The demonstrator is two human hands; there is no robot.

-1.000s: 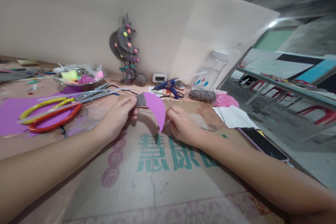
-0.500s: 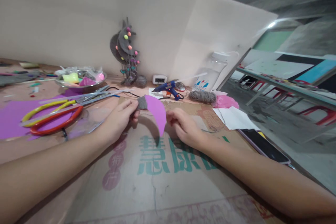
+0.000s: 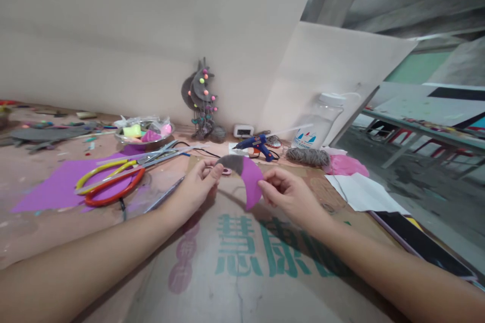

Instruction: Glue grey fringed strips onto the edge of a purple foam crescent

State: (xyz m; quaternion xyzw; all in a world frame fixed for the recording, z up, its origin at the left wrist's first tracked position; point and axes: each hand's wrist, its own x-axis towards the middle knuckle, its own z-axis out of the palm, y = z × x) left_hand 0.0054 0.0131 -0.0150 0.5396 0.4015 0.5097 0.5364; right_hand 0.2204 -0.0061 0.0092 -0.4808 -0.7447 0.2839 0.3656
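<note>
A purple crescent-shaped foam piece (image 3: pixel 250 184) with a grey part (image 3: pixel 232 162) at its upper end is held above the cardboard sheet (image 3: pixel 242 267). My left hand (image 3: pixel 197 189) pinches the grey end between thumb and fingers. My right hand (image 3: pixel 290 194) pinches the purple side from the right, fingers curled. Both forearms reach in from the bottom corners.
Red and yellow scissors (image 3: pixel 113 184) lie on a purple sheet (image 3: pixel 56 189) at the left, near a metal bowl of bright bits (image 3: pixel 146 133). A blue glue gun (image 3: pixel 257 144), grey yarn (image 3: pixel 307 156), plastic jar (image 3: pixel 322 121), pink bag (image 3: pixel 344 165), white paper (image 3: pixel 359 192) and phone (image 3: pixel 424 245) sit right.
The view has tilted up, so everything sits lower in the frame. My right hand has closed onto the purple edge of the crescent; the left keeps its pinch on the grey end.
</note>
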